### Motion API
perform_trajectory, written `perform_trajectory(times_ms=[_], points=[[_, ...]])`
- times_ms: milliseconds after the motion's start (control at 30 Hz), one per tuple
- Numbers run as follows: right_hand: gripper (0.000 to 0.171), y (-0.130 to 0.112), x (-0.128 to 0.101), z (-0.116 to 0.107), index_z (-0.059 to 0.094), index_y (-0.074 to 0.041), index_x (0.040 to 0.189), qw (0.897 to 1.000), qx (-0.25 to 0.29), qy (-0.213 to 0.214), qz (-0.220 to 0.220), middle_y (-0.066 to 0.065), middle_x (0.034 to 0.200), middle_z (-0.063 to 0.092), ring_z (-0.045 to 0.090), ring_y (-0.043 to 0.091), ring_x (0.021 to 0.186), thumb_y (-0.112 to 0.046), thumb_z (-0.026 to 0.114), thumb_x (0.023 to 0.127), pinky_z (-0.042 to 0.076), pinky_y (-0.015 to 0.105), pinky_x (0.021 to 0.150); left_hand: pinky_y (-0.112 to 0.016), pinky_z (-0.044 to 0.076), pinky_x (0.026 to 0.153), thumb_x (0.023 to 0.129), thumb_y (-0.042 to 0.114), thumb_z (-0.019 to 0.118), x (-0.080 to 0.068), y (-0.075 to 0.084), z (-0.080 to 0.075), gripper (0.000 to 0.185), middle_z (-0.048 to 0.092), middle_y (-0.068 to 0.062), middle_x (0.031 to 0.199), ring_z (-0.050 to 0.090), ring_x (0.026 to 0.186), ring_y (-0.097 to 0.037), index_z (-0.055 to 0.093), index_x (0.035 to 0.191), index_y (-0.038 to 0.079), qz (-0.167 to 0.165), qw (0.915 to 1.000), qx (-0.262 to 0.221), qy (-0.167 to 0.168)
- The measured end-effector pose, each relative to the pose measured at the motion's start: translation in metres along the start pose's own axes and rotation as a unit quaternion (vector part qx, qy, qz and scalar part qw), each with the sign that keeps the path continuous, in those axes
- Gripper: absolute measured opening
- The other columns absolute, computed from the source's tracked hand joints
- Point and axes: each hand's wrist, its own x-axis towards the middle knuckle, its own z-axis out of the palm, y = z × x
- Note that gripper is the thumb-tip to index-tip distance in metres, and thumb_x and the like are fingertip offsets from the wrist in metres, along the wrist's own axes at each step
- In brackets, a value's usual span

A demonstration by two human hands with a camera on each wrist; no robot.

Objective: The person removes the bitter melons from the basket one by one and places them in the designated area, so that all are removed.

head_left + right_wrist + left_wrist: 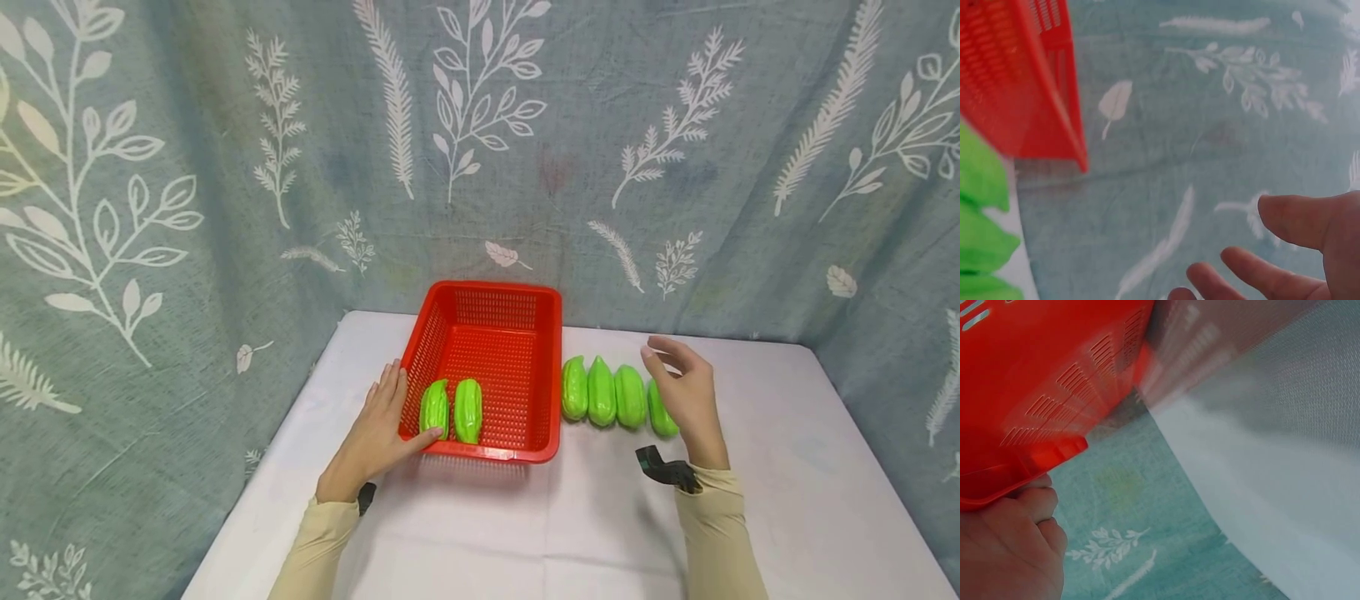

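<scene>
A red plastic basket [502,454] with slotted walls stands on the table. Two bright green, ribbed, oblong gourds [468,411] lie inside, side by side at its front left. My left hand [378,433] holds the basket's front left corner, thumb over the front rim and fingers along the outside of the left wall. Several similar gourds [602,392] form a row right of the basket. Above the rightmost gourd [663,417], partly covering it, hovers my right hand [686,396], its thumb and fingers spread apart with nothing between them, also in the right wrist view.
A white cloth [600,525] covers the table. Behind it and at both sides hangs a grey-green curtain [570,208] with white leaf prints, close to the basket's far edge. A dark strap [667,472] is on the right wrist.
</scene>
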Motion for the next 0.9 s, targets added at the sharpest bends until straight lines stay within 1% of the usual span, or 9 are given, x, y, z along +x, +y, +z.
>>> perform_trajectory(times_ms=[100,233,400,633,767,900], points=[[0.048,-0.01,0.002,0.004,0.062,-0.003,0.14,1.0,0.004,-0.018,-0.015,0.02,0.143,0.062,0.056,0.038,0.135,-0.034,0.064,0.103,0.044,0.054,0.114,-0.06,0.014,0.13,0.087,0.072,0.065,0.001,0.002,-0.002,0.121,0.003,-0.019,0.175,0.004,0.164,-0.038,0.011,0.164,-0.004,0.0,1.0,-0.001,-0.002],[0.049,-0.023,0.005,0.011,0.061,-0.003,0.141,0.999,-0.004,-0.043,-0.03,0.02,0.144,0.061,0.056,0.038,0.136,-0.036,0.062,0.104,0.045,0.055,0.114,-0.061,0.014,0.13,0.087,0.071,0.065,0.001,0.003,-0.004,0.121,0.003,-0.02,0.175,0.005,0.163,-0.039,0.011,0.163,-0.006,-0.001,1.0,0.001,-0.003],[0.048,-0.039,0.011,0.021,0.061,-0.004,0.141,0.996,-0.008,-0.074,-0.056,0.019,0.142,0.063,0.059,0.038,0.131,-0.034,0.062,0.104,0.048,0.055,0.11,-0.059,0.013,0.131,0.087,0.072,0.065,0.002,0.003,-0.005,0.121,0.002,-0.019,0.175,0.004,0.164,-0.038,0.011,0.164,-0.004,-0.003,1.0,-0.001,-0.005],[0.047,-0.062,0.018,0.039,0.061,-0.004,0.141,0.988,0.001,-0.12,-0.092,0.019,0.138,0.066,0.063,0.037,0.126,-0.033,0.063,0.103,0.052,0.056,0.107,-0.058,0.013,0.131,0.086,0.073,0.065,0.004,0.002,-0.004,0.121,0.005,-0.018,0.175,0.005,0.164,-0.037,0.012,0.164,-0.003,-0.006,1.0,-0.003,0.002],[0.046,-0.068,0.02,0.052,0.062,-0.001,0.138,0.984,-0.002,-0.141,-0.108,0.02,0.134,0.068,0.065,0.038,0.123,-0.029,0.065,0.102,0.055,0.055,0.103,-0.06,0.013,0.131,0.086,0.073,0.065,0.001,0.003,-0.001,0.121,0.005,-0.018,0.175,0.006,0.163,-0.038,0.013,0.164,-0.004,-0.006,0.9999,-0.011,-0.001],[0.044,-0.074,0.02,0.065,0.064,-0.001,0.136,0.978,-0.005,-0.162,-0.13,0.02,0.129,0.07,0.067,0.038,0.118,-0.028,0.067,0.101,0.057,0.053,0.1,-0.061,0.015,0.13,0.086,0.073,0.065,-0.003,0.003,0.003,0.12,0.008,-0.02,0.175,0.008,0.163,-0.039,0.015,0.163,-0.004,-0.004,1.0,-0.006,0.006]])
